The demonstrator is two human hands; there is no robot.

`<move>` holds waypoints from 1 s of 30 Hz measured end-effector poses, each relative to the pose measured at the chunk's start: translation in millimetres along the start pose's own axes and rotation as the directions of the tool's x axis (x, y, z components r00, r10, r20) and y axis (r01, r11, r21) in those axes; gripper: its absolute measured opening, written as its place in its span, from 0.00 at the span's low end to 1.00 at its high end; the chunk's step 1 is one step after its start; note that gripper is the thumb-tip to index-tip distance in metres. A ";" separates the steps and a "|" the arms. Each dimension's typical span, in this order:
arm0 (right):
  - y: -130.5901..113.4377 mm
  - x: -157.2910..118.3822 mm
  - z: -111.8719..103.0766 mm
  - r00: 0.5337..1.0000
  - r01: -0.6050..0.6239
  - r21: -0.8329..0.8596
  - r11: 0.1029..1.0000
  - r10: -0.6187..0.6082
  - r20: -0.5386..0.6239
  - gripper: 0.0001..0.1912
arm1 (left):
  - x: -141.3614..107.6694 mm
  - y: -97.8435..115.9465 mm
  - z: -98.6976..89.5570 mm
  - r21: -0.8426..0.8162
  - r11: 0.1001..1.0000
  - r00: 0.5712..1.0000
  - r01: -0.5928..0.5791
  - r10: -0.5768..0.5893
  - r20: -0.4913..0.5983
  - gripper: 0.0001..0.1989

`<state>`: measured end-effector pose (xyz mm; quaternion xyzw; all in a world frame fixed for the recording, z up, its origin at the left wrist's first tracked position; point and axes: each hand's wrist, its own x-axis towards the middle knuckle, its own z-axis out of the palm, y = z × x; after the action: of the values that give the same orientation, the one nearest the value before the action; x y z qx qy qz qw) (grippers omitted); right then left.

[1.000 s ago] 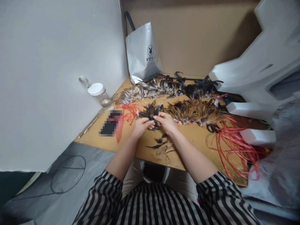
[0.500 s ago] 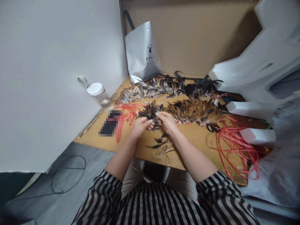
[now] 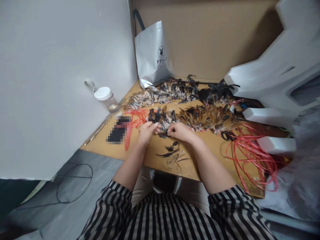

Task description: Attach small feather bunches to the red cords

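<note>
Dark feathers in a small bundle [image 3: 163,119] lie in front of me on the yellow table [image 3: 140,151]. At the bundle's left side, my left hand [image 3: 149,130] pinches its feathers between thumb and fingers. My right hand [image 3: 180,132] is closed at the lower right of the bundle, its fingertips pressed together; what they hold is too small to make out. A brown feather pile [image 3: 208,118] lies just right of the bundle, and a long row of mixed feathers [image 3: 162,93] stretches behind. Loose feathers [image 3: 173,155] are scattered nearer the table's front edge.
Red strings [image 3: 250,156] spread at the right beside black scissors [image 3: 228,135]; more red strings [image 3: 140,117] lie left of the bundle. A silver bag [image 3: 152,55] stands at the back, a lidded jar [image 3: 108,100] at the left. White foam pieces [image 3: 276,145] jut in from the right.
My right hand has moved slightly right and down, away from my left hand, and its fingers are more curled. More of the bundle's pale feather bases show between the hands.
</note>
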<state>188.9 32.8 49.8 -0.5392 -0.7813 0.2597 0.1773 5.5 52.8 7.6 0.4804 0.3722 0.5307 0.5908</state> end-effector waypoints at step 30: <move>-7.8 12.2 18.0 0.962 0.000 0.876 0.482 0.241 -0.132 0.12 | -1.3 -3.3 3.8 -0.060 0.991 0.992 0.123 -0.122 0.029 0.12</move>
<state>168.6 38.2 40.0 -0.4564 -0.4758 0.5635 0.4977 9.8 50.9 5.3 0.4449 0.3769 0.4985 0.6415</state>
